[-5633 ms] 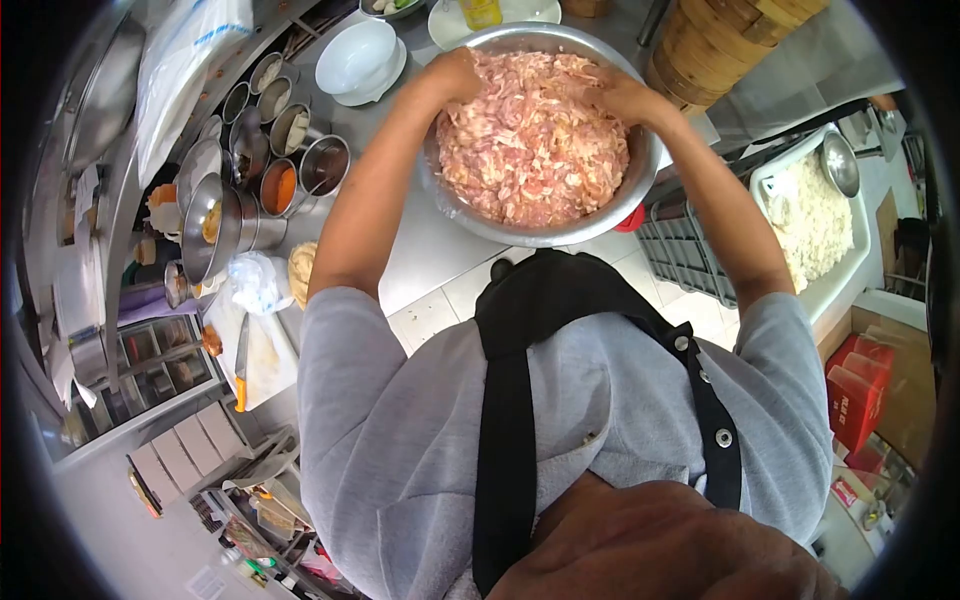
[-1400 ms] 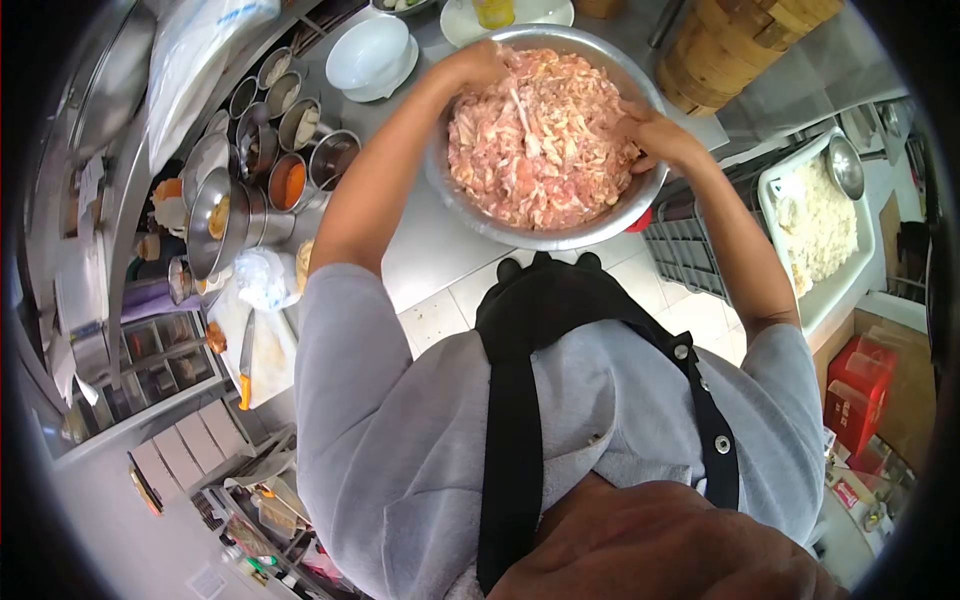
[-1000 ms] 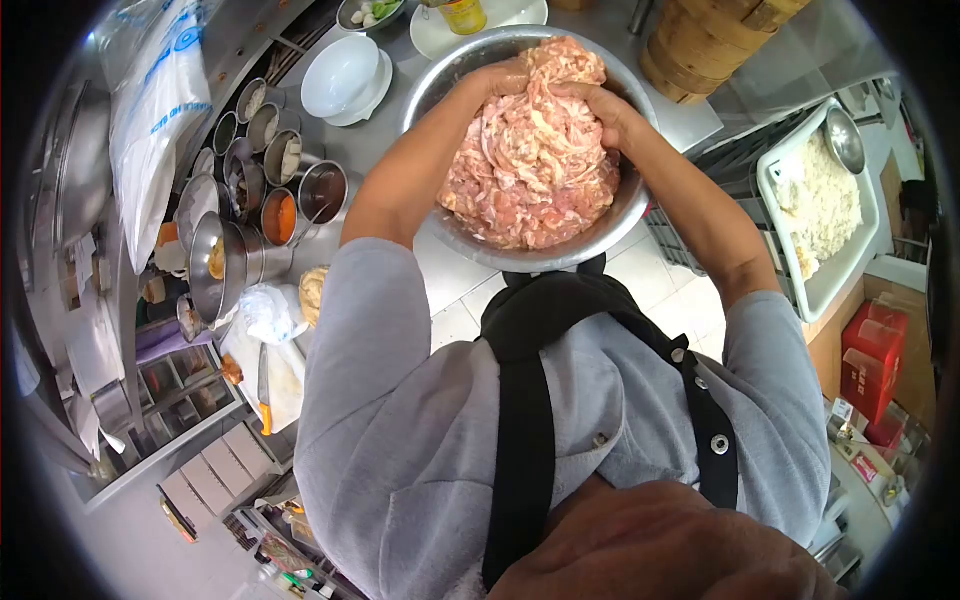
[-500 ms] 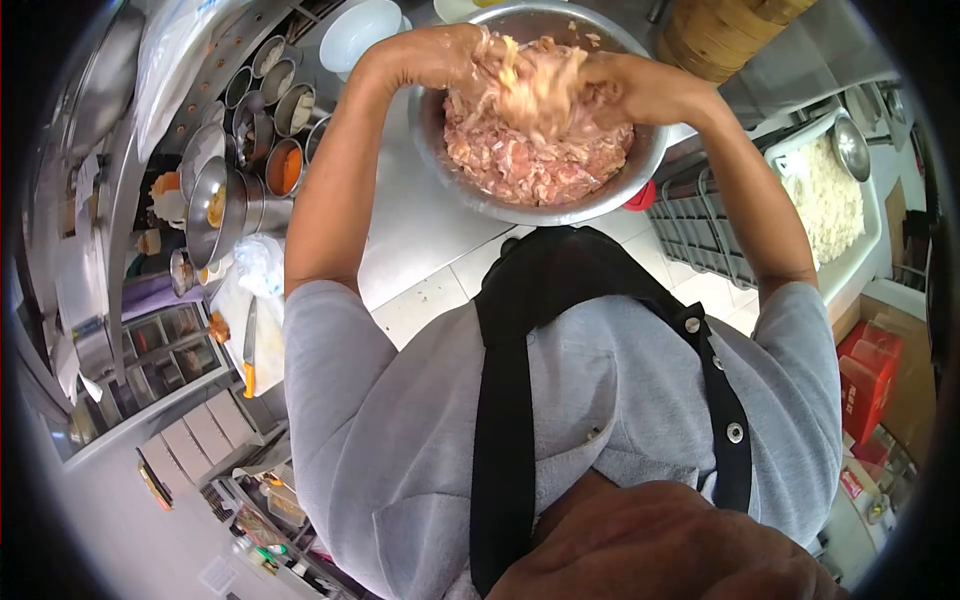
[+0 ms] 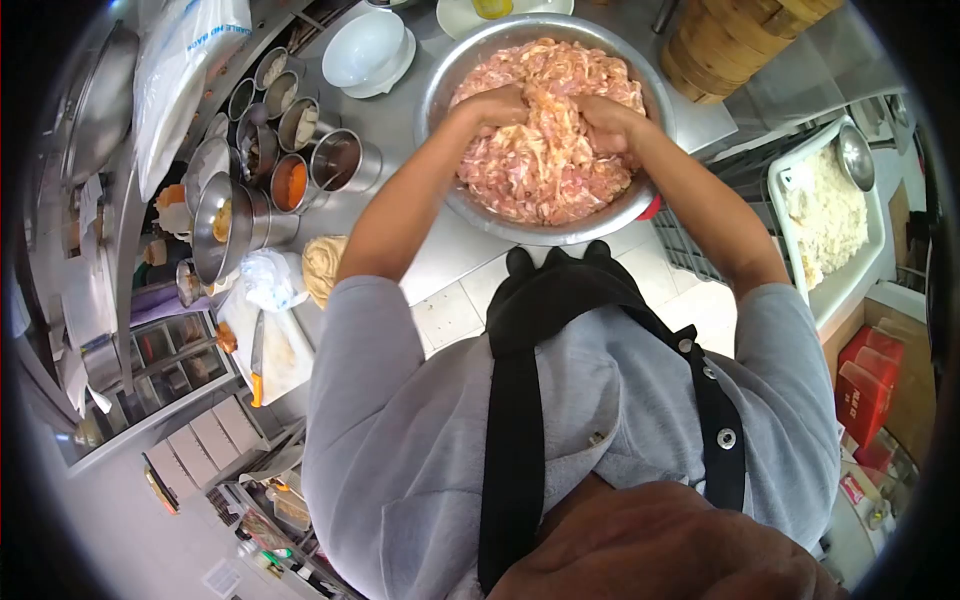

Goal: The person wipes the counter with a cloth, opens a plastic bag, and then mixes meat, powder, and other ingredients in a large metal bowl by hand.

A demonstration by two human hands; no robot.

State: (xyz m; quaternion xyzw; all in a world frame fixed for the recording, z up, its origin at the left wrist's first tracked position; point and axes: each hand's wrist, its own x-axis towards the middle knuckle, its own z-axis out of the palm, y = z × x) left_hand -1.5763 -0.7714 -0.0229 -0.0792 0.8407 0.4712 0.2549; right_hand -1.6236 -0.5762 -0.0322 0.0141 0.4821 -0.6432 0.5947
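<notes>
A wide steel bowl (image 5: 436,150) on the metal counter holds a large heap of raw, pinkish sliced meat (image 5: 545,190). My left hand (image 5: 500,104) reaches into the meat from the left, its fingertips sunk in the pile. From the right, my right hand (image 5: 608,122) is pushed into the same heap, its fingers curled and partly covered by meat. A raised ridge of meat lies between the two hands. What the buried fingers close on cannot be made out in full.
White bowls (image 5: 368,50), metal containers with an orange sauce (image 5: 291,184), and a knife (image 5: 258,360) on a white board (image 5: 288,350) lie left. Bamboo steamers (image 5: 715,45) stand back right. A white tray (image 5: 874,215) of pale shredded food is at right.
Both hands have come down from above the bowl's far side into the meat and moved closer together. The lifted, blurred meat is back in the heap. The view has shifted slightly.
</notes>
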